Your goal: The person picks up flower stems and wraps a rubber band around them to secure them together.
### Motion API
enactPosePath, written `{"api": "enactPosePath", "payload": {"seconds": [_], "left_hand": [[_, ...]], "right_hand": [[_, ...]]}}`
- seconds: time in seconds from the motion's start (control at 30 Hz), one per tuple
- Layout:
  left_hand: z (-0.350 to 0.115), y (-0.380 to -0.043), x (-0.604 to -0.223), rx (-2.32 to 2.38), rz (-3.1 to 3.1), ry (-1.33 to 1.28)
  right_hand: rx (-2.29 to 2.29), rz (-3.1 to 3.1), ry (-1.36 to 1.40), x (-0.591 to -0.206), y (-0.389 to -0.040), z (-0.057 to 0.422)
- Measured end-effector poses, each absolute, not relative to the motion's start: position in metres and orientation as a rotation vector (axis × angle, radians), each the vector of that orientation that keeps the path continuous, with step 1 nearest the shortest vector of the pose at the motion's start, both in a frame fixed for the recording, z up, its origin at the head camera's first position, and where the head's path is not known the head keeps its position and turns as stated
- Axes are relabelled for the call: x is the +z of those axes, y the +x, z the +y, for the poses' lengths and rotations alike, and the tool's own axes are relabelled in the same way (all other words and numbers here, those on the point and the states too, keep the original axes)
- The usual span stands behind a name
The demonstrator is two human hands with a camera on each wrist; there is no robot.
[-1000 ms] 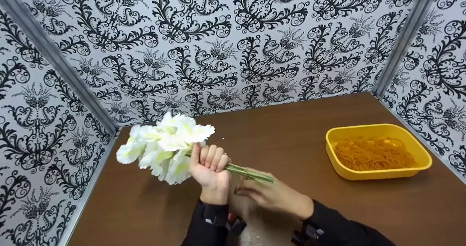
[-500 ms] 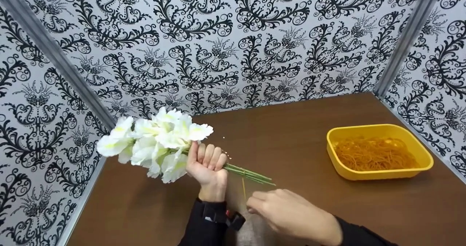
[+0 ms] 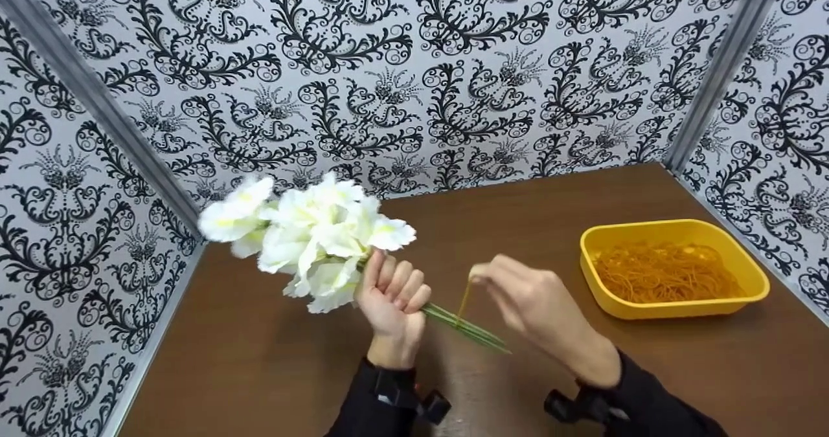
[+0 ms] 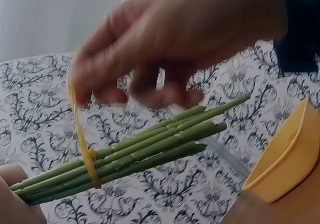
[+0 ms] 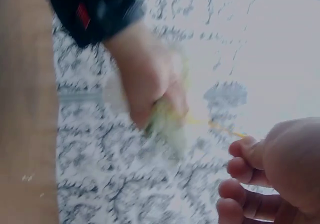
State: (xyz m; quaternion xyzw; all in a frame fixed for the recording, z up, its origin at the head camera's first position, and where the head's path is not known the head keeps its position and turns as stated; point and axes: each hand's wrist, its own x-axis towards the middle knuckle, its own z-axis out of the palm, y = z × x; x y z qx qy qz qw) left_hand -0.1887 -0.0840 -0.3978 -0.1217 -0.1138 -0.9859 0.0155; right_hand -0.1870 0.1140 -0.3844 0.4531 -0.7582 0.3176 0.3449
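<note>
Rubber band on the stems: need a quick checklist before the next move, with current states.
1. Left hand gripping the stems below the flowers: ok.
2. Rubber band looped around the stems: ok, seen in the left wrist view.
3. Right hand pinching the band's far end: ok, drawn straight away from the stems.
4. Band lying snug along its whole length: not ok, part is stretched out to the right hand.
5. Stem tips even: not ok, one sticks out past the others.
6. Band's hold if released: cannot tell.
</note>
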Motion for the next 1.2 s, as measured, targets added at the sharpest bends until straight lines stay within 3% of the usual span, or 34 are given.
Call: {"api": "enactPosePath", "payload": {"seconds": [0.33,0.47,0.63,0.73,0.93,1.2], "left_hand": [[-0.059,-0.167,-0.397,-3.274,-0.228,-0.608],[-0.063,-0.164,-0.393,-3.236,-0.097,-0.671],[-0.078,-0.167,-0.386,-3.125,0.022,-0.552],[-0.086,-0.17,-0.384,-3.058,0.032,-0.48],[-0.097,-0.178,-0.385,-2.957,0.009,-0.463],[-0.102,-0.183,-0.385,-2.946,-0.049,-0.454]], "right_hand": [[0.888,-2.162,1.143,-0.423,-0.218,0.103],[0.846,-2.261,1.198,-0.439,-0.208,0.086],[0.847,-2.265,1.427,-0.451,-0.175,0.063],[0.812,-2.314,1.545,-0.449,-0.155,0.056],[0.52,-2.416,1.481,-0.424,-0.128,0.067],[0.642,-2.083,1.453,-0.389,-0.128,0.097]]}}
